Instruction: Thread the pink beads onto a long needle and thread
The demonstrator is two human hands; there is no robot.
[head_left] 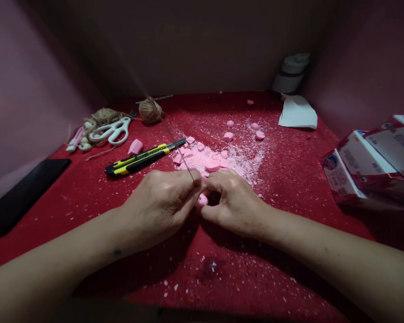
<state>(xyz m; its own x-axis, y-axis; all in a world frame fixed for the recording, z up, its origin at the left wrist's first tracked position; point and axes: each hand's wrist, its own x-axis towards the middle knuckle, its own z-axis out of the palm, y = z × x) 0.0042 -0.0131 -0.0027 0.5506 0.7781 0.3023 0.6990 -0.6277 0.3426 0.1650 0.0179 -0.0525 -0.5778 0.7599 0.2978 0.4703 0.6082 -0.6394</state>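
Note:
My left hand (164,197) is closed, pinching a thin needle-like rod (183,158) that slants up and away over the table. My right hand (230,202) has its fingers curled round a small pink piece of soap (202,200). The fingertips of both hands meet at this piece, and the rod's lower end is hidden among them. Just beyond lies a heap of pink soap shavings (202,158) with several cut chunks. A yellow and black utility knife (144,158) rests left of the heap, blade extended.
White-handled scissors (112,131), a twine ball (150,110) and a tangle of twine (104,117) sit at the back left. A dark flat object (23,197) lies at the left edge. At right are soap boxes (360,166), white paper (298,112) and a white container (291,74).

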